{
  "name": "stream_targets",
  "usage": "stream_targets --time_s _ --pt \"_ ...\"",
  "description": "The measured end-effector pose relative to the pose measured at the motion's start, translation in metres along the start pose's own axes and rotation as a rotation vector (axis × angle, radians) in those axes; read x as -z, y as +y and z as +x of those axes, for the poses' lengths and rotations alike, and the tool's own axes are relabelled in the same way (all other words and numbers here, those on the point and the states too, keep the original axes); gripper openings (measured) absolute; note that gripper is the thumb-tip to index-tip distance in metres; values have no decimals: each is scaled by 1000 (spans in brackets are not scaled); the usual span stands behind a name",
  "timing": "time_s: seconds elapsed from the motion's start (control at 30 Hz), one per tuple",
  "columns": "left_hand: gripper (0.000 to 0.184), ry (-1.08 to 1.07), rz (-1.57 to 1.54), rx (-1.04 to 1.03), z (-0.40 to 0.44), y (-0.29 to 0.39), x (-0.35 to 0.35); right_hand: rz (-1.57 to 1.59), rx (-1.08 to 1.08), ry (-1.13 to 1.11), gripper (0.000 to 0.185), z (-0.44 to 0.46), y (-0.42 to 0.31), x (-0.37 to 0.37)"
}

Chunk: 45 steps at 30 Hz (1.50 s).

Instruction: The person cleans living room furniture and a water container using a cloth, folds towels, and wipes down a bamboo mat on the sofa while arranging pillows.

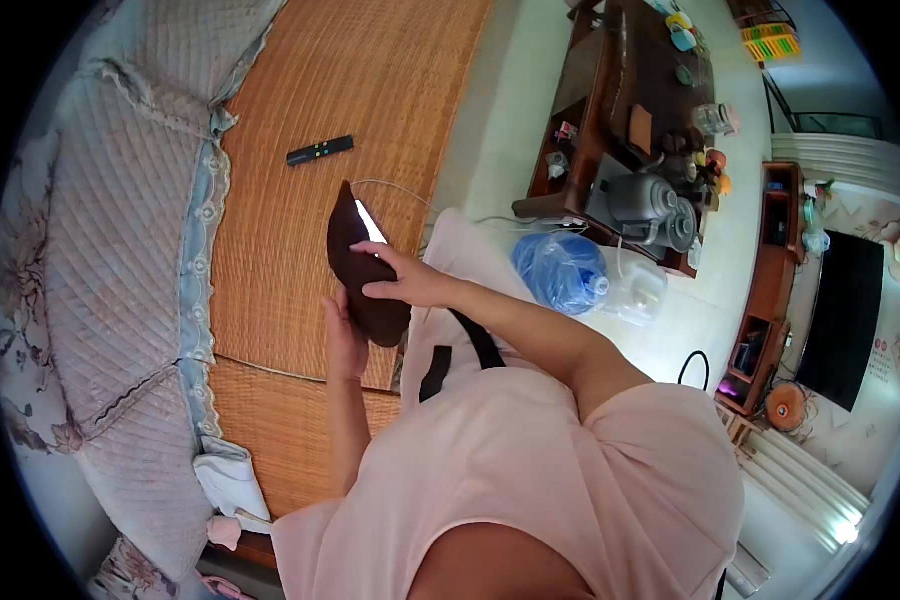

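Observation:
A dark brown, soft-looking folded item [355,262], perhaps cloth or leather, is held tilted over the woven mat by my lap. My left hand [346,338] grips its lower left edge, some fingers hidden behind it. My right hand [402,278] rests on its upper face, thumb and fingers spread apart. A bright white panel [371,222] shows at its right edge, partly covered; I cannot make out what it is. A thin white cable [395,185] runs from near its tip towards the right. A black remote control [320,150] lies on the mat beyond.
The woven mat [370,80] covers the seat, with quilted covers [135,260] along the left. To the right, a blue water jug [555,272] stands on the floor by a dark wooden table [610,100] bearing a grey kettle [642,197]. A television [842,320] is farther right.

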State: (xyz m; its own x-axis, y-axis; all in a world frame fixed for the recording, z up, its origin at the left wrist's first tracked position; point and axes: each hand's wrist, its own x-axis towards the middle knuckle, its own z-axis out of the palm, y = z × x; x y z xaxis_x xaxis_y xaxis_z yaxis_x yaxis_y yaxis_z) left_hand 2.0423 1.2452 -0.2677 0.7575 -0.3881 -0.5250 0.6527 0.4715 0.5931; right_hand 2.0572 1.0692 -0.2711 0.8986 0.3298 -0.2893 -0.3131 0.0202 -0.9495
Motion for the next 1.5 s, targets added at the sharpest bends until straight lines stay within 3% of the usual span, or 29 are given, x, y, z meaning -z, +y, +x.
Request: stream_targets --time_s 0.07,0.1,0.23,0.43,0.6,0.67,0.73,0.77,0.83,0.97,1.13,1.23,1.33,1.5 --pt "38 -39 210 -92 -1 13 -18 64 46 30 57 -9 -21 8" --pt "26 42 161 -103 0 17 -35 -4 63 104 49 -11 -22 8" --pt "20 68 152 -113 22 15 -68 -116 56 347 41 -24 -27 30" --pt "22 88 214 -212 62 -15 -101 -357 -35 480 40 -45 -50 96" --pt "20 243 316 -289 108 -14 -155 -294 111 360 41 -15 -48 171" --pt "23 193 379 -276 144 -16 -168 -166 48 277 45 6 -53 216" --pt "27 151 406 -280 182 -12 -212 -97 137 162 51 16 -75 274" --pt "34 137 455 -255 197 -12 -240 -55 180 94 54 21 -84 297" --pt "35 42 615 -119 229 -7 -286 77 45 125 59 24 -89 341" --pt "39 -201 592 3 287 0 -360 465 -11 78 62 29 -95 431" --pt "42 -305 710 203 350 17 -393 378 -105 283 48 21 -88 493" --pt "43 -154 794 120 378 26 -388 534 -188 349 42 17 -112 519" --pt "43 -1 732 39 402 35 -369 522 -128 370 38 29 -132 548" --pt "34 215 616 -103 445 86 -339 231 66 447 48 91 -156 605"
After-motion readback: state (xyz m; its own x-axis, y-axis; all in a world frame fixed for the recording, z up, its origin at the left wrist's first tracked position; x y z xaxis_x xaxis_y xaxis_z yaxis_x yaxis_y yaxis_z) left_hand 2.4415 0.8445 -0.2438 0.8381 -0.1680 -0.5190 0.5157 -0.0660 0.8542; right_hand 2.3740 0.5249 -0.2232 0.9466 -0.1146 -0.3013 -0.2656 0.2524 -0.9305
